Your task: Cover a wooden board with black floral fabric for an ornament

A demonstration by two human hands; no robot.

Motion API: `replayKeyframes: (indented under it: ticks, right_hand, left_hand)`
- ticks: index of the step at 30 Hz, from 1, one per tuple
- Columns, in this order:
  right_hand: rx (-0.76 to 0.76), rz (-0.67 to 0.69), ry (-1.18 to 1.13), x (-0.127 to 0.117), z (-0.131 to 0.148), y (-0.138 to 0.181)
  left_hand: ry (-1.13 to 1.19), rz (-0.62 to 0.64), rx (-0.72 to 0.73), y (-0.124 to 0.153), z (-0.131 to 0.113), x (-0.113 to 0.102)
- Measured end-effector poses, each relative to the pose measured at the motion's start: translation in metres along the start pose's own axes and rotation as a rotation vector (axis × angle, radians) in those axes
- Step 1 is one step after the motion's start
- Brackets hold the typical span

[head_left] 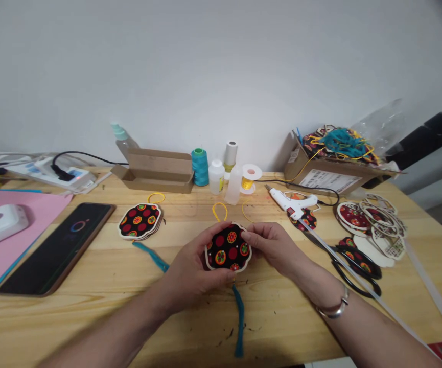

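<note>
The patterned piece (231, 246), raised over the wooden table (198, 332) before you, shows only its face, your left hand (190, 268) hiding part of its rim. That hand cradles it, thumb below and fingers above, while your right hand (276, 248) pinches its right edge. Dark floral fabric fills a pale scalloped border; a yellow cord loop (219, 204) projects above, a teal tassel (239, 322) below.

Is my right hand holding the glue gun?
No, your right hand holds the patterned pendant, while the glue gun lies apart, untouched.
</note>
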State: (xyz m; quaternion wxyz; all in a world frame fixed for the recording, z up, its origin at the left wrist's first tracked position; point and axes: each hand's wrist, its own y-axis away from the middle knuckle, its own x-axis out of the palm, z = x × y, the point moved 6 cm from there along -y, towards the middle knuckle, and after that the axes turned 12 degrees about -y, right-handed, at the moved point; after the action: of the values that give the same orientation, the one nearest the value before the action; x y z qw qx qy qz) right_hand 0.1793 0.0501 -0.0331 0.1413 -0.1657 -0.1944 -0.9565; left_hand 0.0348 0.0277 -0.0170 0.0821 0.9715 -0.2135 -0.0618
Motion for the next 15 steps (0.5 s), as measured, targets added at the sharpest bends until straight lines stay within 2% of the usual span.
replayKeyframes:
  ticks: [15]
  right_hand:
    - [-0.049, 0.061, 0.070, 0.0068, 0.0103, 0.0029]
  left_hand:
    - [-0.065, -0.057, -0.009, 0.0005, -0.0015, -0.0038]
